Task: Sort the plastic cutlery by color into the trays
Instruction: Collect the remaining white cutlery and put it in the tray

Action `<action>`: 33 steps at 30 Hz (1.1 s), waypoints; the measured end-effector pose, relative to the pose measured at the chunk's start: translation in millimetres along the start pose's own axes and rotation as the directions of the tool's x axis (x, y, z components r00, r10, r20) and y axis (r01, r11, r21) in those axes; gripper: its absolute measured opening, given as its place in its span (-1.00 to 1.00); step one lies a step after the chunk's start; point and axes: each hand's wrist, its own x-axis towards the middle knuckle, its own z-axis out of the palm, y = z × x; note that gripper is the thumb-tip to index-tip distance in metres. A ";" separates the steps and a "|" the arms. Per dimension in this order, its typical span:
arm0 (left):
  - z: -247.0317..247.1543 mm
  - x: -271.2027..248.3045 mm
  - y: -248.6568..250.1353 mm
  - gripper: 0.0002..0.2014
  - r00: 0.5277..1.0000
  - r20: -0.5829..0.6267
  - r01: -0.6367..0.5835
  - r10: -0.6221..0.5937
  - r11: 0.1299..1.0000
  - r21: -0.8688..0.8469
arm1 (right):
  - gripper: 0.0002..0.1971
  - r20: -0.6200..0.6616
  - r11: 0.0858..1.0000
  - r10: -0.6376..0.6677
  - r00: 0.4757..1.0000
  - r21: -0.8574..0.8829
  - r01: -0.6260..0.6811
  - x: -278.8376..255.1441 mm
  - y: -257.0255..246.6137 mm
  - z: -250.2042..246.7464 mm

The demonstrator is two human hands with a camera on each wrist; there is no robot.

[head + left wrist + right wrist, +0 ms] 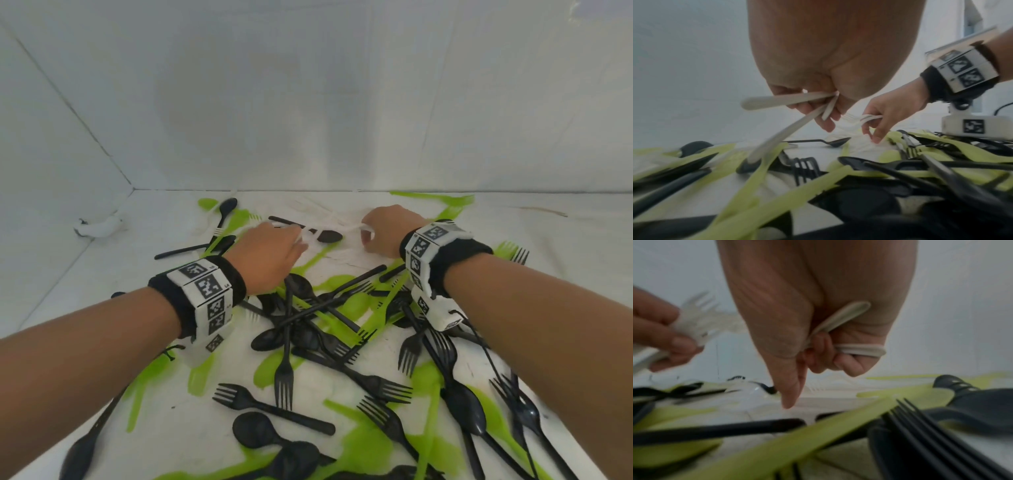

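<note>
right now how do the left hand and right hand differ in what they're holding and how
The left hand grips several white plastic cutlery handles that fan out past its fingers; the right hand curls round fewer white pieces, tucked in its palm. The left hand's fingers all wrap the bundle; the right hand points one finger down. Both hold only white cutlery, above the table.

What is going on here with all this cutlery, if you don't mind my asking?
A person is picking white pieces out of a mixed pile of black and green cutlery on a white surface. The left hand grips several white utensils; the right hand holds white handles too. No trays are in view.
</note>
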 end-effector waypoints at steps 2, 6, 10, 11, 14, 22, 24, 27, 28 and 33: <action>-0.1 5.3 -7.9 -0.72 0.998 -0.043 0.038 -0.038 0.999 0.011 | -0.81 0.024 0.998 -0.055 0.998 0.039 0.054 -4.0 -3.1 -0.3; 2.3 22.8 -24.3 -0.74 0.979 -0.050 0.153 -0.195 0.881 -0.448 | -0.82 -0.110 0.965 -0.055 0.992 0.248 0.081 -9.0 -0.3 -1.7; -1.6 47.3 -20.6 -0.79 0.942 -0.051 0.261 -0.331 0.821 -0.508 | -0.80 -0.239 0.711 0.222 0.945 0.703 0.010 -9.1 8.3 -9.3; -2.9 54.2 -16.6 -0.80 0.946 -0.030 0.270 -0.323 0.835 -0.479 | -0.77 -0.275 0.673 0.295 0.915 0.740 0.005 -9.3 10.9 -12.0; -0.7 75.2 -3.6 -0.78 0.967 0.010 0.240 -0.255 0.894 -0.379 | -0.62 -0.282 0.660 0.403 0.871 0.749 -0.063 -5.5 22.4 -14.1; 20.6 115.9 24.0 -0.82 0.976 0.194 0.130 -0.096 0.977 -0.171 | -0.76 -0.126 0.891 0.271 0.954 0.407 -0.199 8.9 48.5 5.1; 24.3 114.6 26.0 -0.79 0.977 0.191 0.137 -0.100 0.971 -0.195 | -0.72 -0.116 0.920 0.244 0.963 0.342 -0.192 13.0 48.4 5.3; 24.5 103.8 26.1 -0.75 0.981 0.164 0.141 -0.105 0.964 -0.224 | -0.68 -0.067 0.961 0.211 0.975 0.195 -0.195 21.2 44.6 3.7; 23.9 99.9 25.0 -0.75 0.981 0.163 0.139 -0.103 0.964 -0.227 | -0.68 -0.049 0.967 0.211 0.976 0.157 -0.201 23.9 43.8 3.8; 17.4 80.1 19.3 -0.67 0.983 0.150 0.145 -0.108 0.954 -0.264 | -0.84 -0.041 0.969 0.224 0.974 0.119 -0.218 30.4 41.2 5.0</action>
